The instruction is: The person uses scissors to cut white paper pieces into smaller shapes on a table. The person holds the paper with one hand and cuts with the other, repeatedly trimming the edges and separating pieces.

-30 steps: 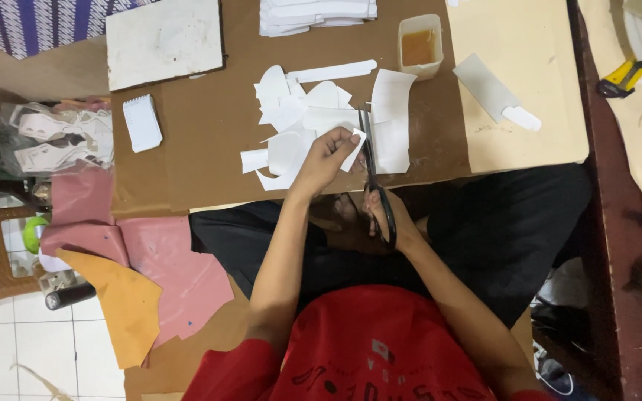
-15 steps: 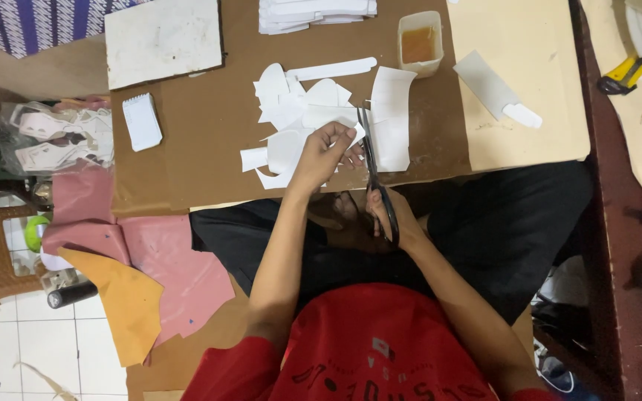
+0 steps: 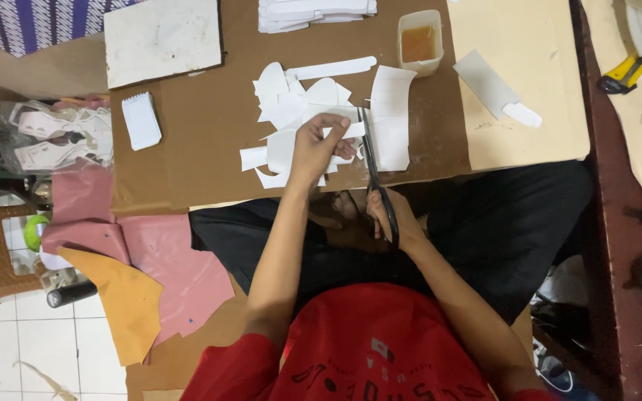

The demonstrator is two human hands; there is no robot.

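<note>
The left hand (image 3: 319, 145) pinches a thin, light, floppy white paper piece (image 3: 339, 134) just beside the black scissors (image 3: 377, 182), which the right hand (image 3: 391, 219) grips closed-fisted at the handles; the paper looks best held near the cut.

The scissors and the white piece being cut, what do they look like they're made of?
The scissors in the right hand: probably metal blades, dark and matte, thin and straight. The white piece held by the left hand: paper or thin card, flat, matte, crisp-edged; which one can't be told.
</note>
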